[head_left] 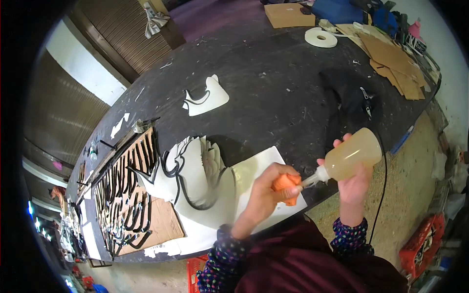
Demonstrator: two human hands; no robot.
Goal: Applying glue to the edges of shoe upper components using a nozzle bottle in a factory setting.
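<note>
My right hand [354, 180] is wrapped round a translucent squeeze bottle [355, 154] of yellowish liquid, tilted so its narrow nozzle points left. In my left hand [267, 193] is a crumpled orange cloth [287, 187], pinched against the nozzle tip. Both hands are above the table's near edge, over a white sheet [266, 163]. Left of them sits a fanned pile of white cut pieces [205, 190] with black curved trim. One similar white piece [211, 99] lies alone farther back.
Rows of black curved strips [132, 195] lie on cardboard [163, 219] at the left. At the far right are a white tape roll [321, 37], cardboard sheets [391, 56] and a box [289, 15]. Black fabric with zips [349, 93] rests at the right. A red crate [422, 249] stands on the floor.
</note>
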